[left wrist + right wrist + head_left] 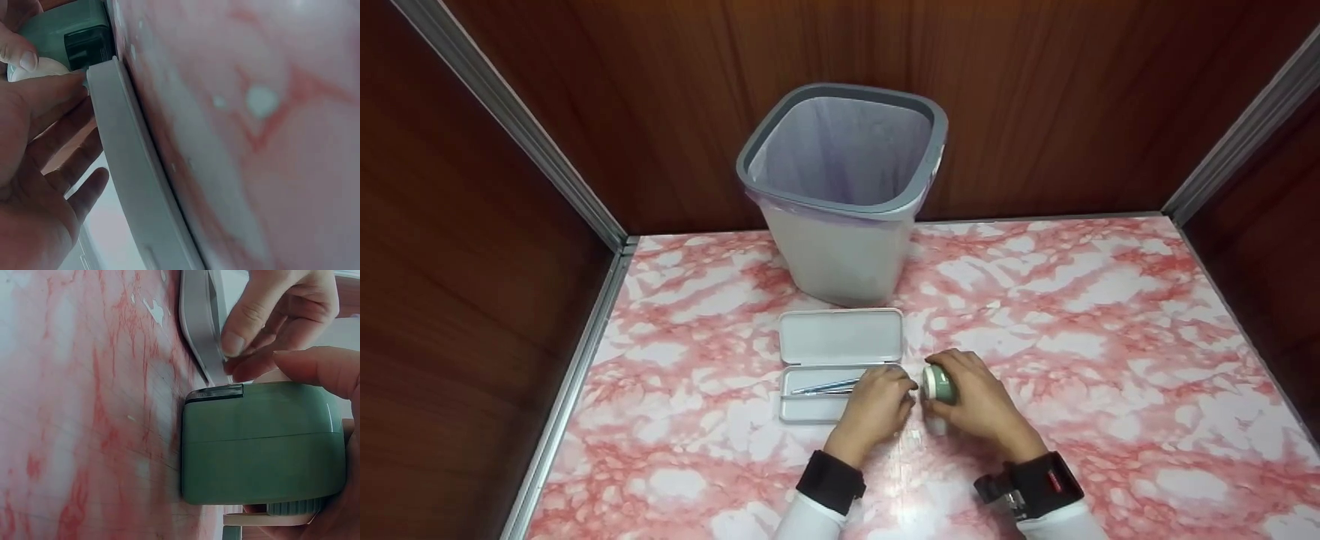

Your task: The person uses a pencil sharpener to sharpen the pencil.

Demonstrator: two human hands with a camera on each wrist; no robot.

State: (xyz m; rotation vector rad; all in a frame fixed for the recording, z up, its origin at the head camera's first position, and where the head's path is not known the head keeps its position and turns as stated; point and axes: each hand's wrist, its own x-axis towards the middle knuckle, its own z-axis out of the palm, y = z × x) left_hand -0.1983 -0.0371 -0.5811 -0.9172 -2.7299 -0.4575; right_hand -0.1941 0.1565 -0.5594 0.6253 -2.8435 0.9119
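On the tabletop my right hand [979,401] grips a green pencil sharpener [264,441] with a cream front [931,382] and a dark window low on one side. Its ribbed knob [295,506] and cream crank show in the right wrist view. Just left of that front is my left hand [874,405], fingers loosely bent, thumb and fingertips close together, with nothing visible in the palm. Beneath the left hand lies an opened pale grey pencil case [814,411]. Several thin blue pencils or pens [825,388] rest inside it, their right ends hidden by the hand.
Behind the case stands a tall waste bin [840,255] with a grey rim and a thin bag inside. The case lid [840,337] lies back toward it. Brown wood-look panels [1035,112] enclose the red-and-white marbled table [1110,360].
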